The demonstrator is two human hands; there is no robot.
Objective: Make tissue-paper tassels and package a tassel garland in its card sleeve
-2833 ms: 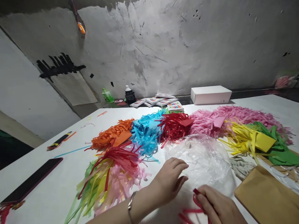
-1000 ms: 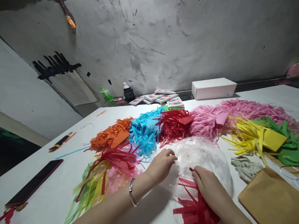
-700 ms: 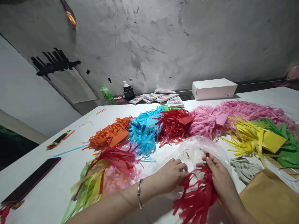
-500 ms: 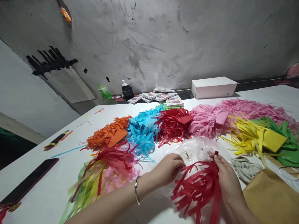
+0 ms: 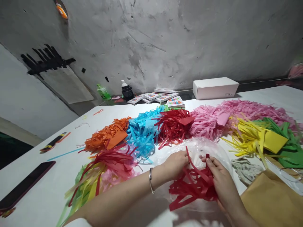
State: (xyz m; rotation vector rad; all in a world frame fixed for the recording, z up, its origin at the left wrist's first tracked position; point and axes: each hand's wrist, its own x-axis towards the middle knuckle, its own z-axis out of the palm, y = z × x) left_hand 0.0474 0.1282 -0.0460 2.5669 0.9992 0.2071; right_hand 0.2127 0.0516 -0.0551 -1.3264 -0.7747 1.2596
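Over white surface (image 5: 47, 195), clamping red fringed paper bundle (image 5: 202, 186) by one end in right fingers (image 5: 211, 166), likely to leave the rest loose beside left fingers (image 5: 184, 159), can't tell if closed.

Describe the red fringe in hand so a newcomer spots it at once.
On the white table, find the clear, crumpled plastic left of the brown paper. Against it, the red fringe hangs in the right hand. Unlike the red bunch behind the plastic and the red strips on the mixed-colour pile, it alone is held.
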